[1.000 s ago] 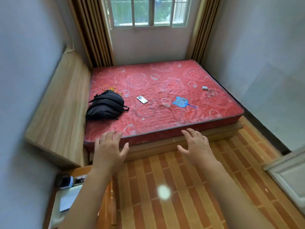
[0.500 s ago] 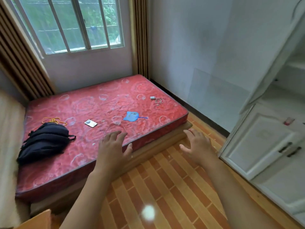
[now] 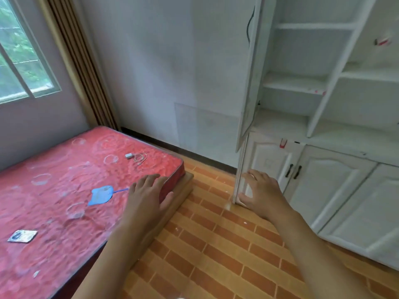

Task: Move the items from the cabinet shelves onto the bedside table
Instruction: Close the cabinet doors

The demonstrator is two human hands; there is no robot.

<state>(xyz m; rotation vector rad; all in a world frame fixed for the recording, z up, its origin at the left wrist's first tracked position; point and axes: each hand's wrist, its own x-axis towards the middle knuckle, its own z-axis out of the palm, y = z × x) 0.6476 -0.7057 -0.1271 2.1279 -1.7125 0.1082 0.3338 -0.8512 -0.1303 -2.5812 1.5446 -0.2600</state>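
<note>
- our left hand (image 3: 149, 197) and right hand (image 3: 262, 194) are both held out in front of us with fingers spread and relaxed, holding nothing; neither touches a shelf yet.
- the cabinet (image 3: 319, 87) stands to our right with white shelves above and closed lower doors. the only items we can make out on it are small and reddish: one on the counter ledge (image 3: 282, 143), a smudge-like one at a shelf edge (image 3: 317, 91) and one higher up (image 3: 383, 42). they are too blurred for us to say what they are.
- the bedside table is not in view, so we cannot tell how far the carry will be.
- risk: the tall cabinet door (image 3: 248, 83) hangs open just beside our right hand, so we could knock it when reaching in.
- risk: such small items could be missed at the back of a shelf, or slip from a loose pinch.
- risk: the mattress (image 3: 54, 190) holds a charger with cable (image 3: 136, 156), a blue swatter (image 3: 101, 194) and a phone-like slab (image 3: 22, 236); we might take these by mistake, though they are not shelf items.
- risk: the bed frame corner (image 3: 185, 184) juts into our path, so we could catch a leg on it when turning back.
</note>
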